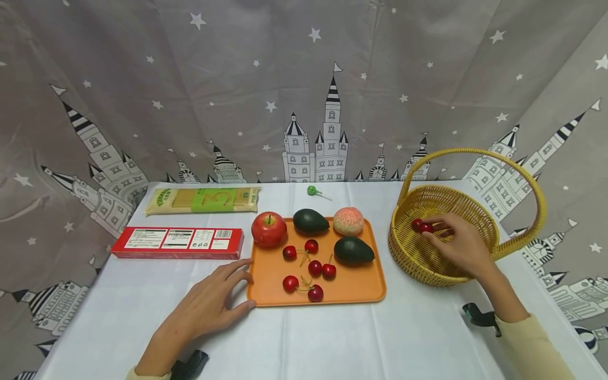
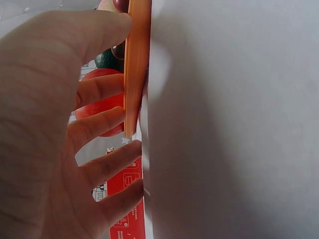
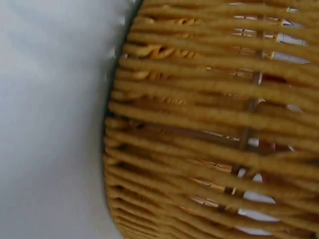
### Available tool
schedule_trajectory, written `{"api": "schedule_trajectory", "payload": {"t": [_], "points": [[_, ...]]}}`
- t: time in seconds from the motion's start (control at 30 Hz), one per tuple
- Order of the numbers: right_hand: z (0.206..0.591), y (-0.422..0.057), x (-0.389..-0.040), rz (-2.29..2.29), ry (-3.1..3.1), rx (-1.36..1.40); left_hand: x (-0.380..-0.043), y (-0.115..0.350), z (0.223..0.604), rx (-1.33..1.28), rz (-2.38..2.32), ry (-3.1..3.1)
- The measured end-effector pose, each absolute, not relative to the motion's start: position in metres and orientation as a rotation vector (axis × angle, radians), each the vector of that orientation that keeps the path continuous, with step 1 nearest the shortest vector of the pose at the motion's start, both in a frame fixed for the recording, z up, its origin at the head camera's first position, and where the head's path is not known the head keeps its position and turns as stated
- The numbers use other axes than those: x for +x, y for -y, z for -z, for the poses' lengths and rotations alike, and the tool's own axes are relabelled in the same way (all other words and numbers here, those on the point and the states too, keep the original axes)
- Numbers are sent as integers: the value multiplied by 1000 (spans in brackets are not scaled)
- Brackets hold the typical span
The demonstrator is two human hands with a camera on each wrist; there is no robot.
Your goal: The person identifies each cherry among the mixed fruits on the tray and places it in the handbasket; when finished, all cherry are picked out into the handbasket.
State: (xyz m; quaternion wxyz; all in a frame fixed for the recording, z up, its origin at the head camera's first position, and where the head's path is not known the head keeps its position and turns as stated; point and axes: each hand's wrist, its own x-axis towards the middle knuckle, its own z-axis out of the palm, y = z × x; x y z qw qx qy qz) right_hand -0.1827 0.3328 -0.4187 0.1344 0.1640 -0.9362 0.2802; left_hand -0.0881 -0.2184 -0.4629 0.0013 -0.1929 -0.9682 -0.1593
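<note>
In the head view my right hand (image 1: 461, 245) reaches into the yellow wicker basket (image 1: 408, 264) and pinches a pair of red cherries (image 1: 426, 228) above its bottom. The right wrist view shows mostly the basket's woven side (image 3: 199, 114), which hides the fingers. My left hand (image 1: 209, 303) lies at the left edge of the orange tray (image 1: 266, 290), thumb and some fingertips touching its rim (image 2: 137, 64), fingers spread and nearly straight. On the tray are several cherries (image 1: 315, 268), a red apple (image 1: 269, 229), two dark green avocados (image 1: 353, 250) and a peach (image 1: 349, 221).
Left of the tray lie a red box (image 1: 178, 243) and, behind it, a pack of noodles (image 1: 204, 200). A green lollipop (image 1: 311, 190) lies behind the tray. The basket's tall handle (image 1: 475, 151) arches over it. A grey curtain (image 1: 237, 79) hangs at the table's back edge.
</note>
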Motion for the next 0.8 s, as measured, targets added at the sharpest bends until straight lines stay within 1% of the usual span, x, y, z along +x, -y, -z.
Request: {"api": "schedule_trajectory", "payload": {"t": [0.43, 0.8], "points": [[419, -349, -197, -795, 2830, 396, -88, 219, 463, -608, 500, 3035], [420, -353, -207, -814, 2942, 351, -87, 218, 460, -593, 505, 3046]]}}
